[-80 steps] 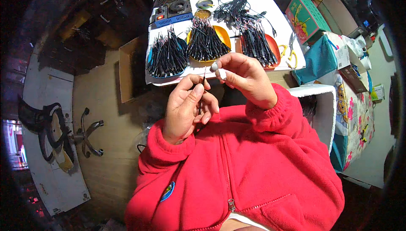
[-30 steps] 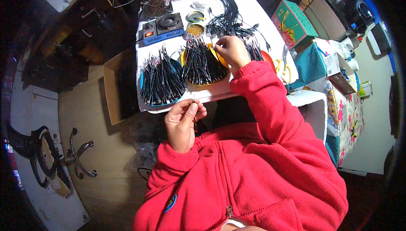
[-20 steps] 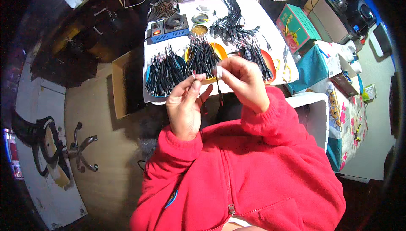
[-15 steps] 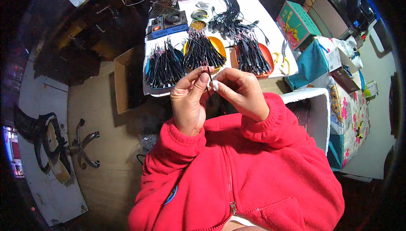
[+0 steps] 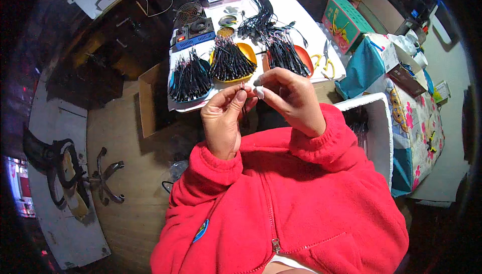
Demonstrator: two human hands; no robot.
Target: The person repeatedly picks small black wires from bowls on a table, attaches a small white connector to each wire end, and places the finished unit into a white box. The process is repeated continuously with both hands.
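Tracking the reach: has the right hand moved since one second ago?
Yes: the right hand has drawn back from the yellow tray toward the red jacket, and is now beside the left hand.

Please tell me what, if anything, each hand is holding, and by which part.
The left hand pinches at least one thin dark cable near its upper, reddish-wired end. Whether the right hand holds anything cannot be told.

both hands (image 5: 224, 123) close together, half-curled

Thin dark cabling (image 5: 245, 117), pinched at the hands (image 5: 224, 122), partly hidden, hanging downward, reddish wire tips (image 5: 243, 87) upward
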